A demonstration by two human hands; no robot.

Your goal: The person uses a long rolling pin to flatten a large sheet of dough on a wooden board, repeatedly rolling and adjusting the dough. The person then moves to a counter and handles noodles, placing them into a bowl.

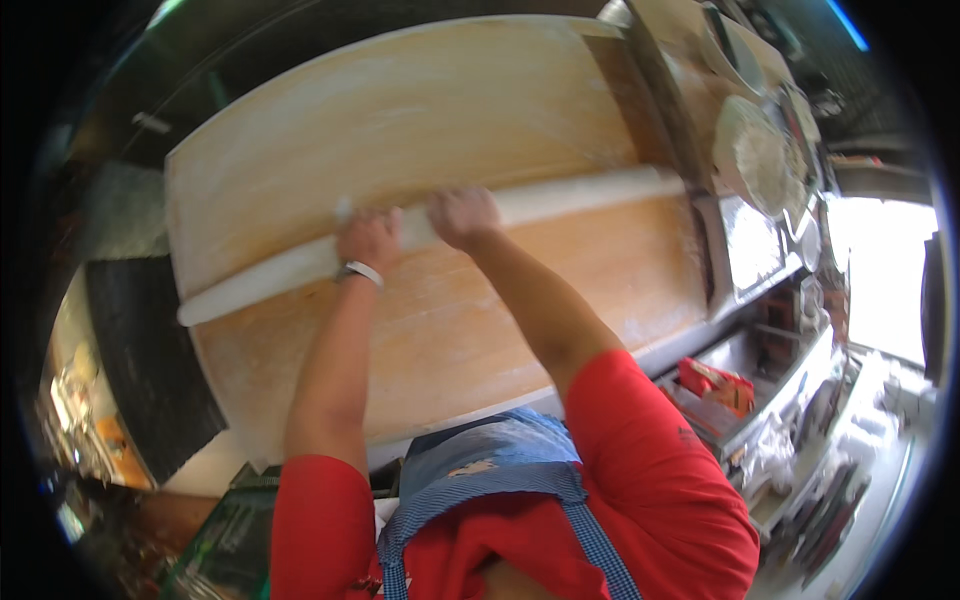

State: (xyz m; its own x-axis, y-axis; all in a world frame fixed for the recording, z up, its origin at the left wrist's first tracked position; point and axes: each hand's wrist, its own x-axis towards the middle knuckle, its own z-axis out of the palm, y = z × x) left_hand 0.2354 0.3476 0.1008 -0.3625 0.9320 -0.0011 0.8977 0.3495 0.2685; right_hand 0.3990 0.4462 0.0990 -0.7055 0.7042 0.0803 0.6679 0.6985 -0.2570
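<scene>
A long pale roll, floury white, lies slantwise across a large wooden board. It looks like dough wound on a rolling pin, but whether a pin is inside is hidden. My left hand, with a light band at the wrist, curls over the roll left of its middle. Just to the right, my right hand rests on the same roll with bent fingers, blurred by motion. Both forearms reach forward over the near half of the board. Flour streaks mark the wood.
On a side surface at the right stand a bowl of white flour-like powder and another pale bowl. An open metal drawer holds a red package. A black panel adjoins the board's left edge.
</scene>
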